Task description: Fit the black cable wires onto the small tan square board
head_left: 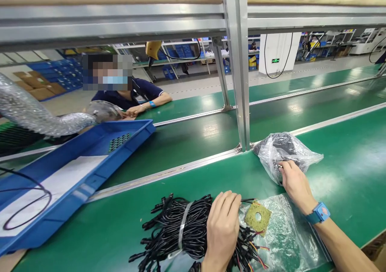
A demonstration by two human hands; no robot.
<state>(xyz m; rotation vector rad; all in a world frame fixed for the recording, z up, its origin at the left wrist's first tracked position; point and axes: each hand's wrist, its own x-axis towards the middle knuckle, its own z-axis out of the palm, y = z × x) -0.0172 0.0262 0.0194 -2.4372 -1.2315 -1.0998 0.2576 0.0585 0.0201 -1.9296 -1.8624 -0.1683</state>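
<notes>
Two hands at work, head view only. Left hand (222,223) lies flat, fingers together, on the black cable bundle (181,227) at the near edge of the green worktop (120,223). Right hand (295,183), right of the bundle, pinches the grey plastic bag (286,153). Risks: thin bag may tear; loose connector ends may snag the flat clear bag (283,235). Blue tray (99,159) left of the bundle; metal post (238,83) behind.

Black cable bundle (181,227) with a clear band, red and yellow wire ends poking out. Desk (346,167) is plain green. Yellowish-tan square board (257,217), blue tray (120,155), blue wristband (319,213), see-through bag (286,151) with dark stuff inside.
</notes>
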